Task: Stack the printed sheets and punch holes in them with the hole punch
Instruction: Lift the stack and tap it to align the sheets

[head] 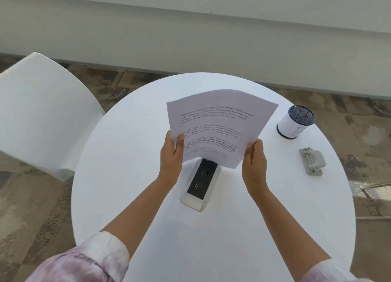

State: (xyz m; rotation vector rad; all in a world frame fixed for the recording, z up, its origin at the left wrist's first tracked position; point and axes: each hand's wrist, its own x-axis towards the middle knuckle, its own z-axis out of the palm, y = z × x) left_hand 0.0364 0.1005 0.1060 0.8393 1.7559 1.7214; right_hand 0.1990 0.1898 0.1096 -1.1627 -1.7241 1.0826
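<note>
While the printed sheets (220, 127) are held above the round table (148, 197), pinched at their lower corners by the left hand (171, 157) and right hand (254, 161), they bow: light, limp, probably several. The hole punch (312, 161) lies untouched to the right.

Your left hand (171, 155) and right hand (254, 161) hold the printed sheets (218, 125) above the round table (131, 176), over its power outlet (201, 180). The hole punch (312, 160) lies to your right, a cup (295, 121) behind it; a chair (40, 112) stands left.
</note>
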